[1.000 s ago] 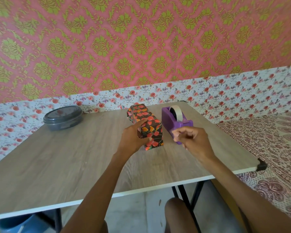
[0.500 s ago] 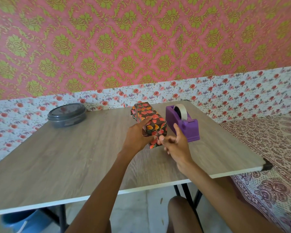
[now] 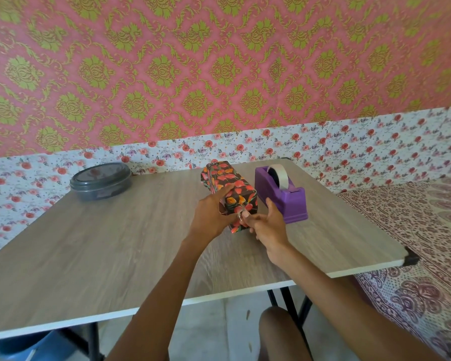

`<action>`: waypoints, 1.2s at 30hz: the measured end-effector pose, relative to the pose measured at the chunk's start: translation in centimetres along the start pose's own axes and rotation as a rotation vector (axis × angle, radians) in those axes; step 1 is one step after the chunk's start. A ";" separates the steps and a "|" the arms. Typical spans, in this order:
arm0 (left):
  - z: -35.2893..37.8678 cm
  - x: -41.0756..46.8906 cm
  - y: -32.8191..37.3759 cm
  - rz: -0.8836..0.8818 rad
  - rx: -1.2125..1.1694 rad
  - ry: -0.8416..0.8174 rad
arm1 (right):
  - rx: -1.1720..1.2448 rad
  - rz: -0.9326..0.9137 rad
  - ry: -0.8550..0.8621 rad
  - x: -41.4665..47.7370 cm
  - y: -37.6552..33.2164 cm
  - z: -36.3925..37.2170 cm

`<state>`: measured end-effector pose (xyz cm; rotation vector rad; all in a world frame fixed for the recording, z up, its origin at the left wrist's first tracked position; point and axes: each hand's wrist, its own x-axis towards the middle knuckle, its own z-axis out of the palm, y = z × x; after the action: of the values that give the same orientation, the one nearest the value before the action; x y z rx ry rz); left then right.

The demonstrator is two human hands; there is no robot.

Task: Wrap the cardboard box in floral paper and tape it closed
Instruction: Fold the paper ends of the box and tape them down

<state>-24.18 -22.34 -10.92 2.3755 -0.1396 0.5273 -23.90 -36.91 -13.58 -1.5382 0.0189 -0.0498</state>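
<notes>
wall [image 3: 219, 74]: pink with green leafy shapes up high, white with little red flowers down low.
table [image 3: 102, 256]: light wood top with a white edge and black legs. it fills the middle.
grey tub [image 3: 100, 181]: round and flat with its lid on. it sits at the far left of the table, well apart from the hands.
left hand [image 3: 210, 217]: holds the box at its near left side, fingers curled round it, one finger up on top.
box [image 3: 228, 187]: all covered in dark paper with red and orange flowers. it lies long-ways in the middle of the table, just beside the tape holder.
bit of tape [image 3: 241, 214]: small and shiny, at the near end of the box, hard to see well.
right hand [image 3: 267, 225]: pinches the bit of tape with its finger tips, right at the near end of the box.
tape holder [image 3: 287, 201]: purple, stands on the table to the right of the box, with a white roll of tape [image 3: 277, 175] in it.
cloth [image 3: 414, 243]: cream with dark red swirls, spread out to the right of the table.
</notes>
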 end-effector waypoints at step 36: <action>0.1 1.2 0.7 -0.061 0.330 -0.083 | -0.301 -0.218 -0.031 1.2 1.2 -0.5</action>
<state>-23.25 -22.91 -10.11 2.7148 -0.0169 0.4497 -22.67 -37.46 -14.79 -1.8371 -0.1729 -0.2038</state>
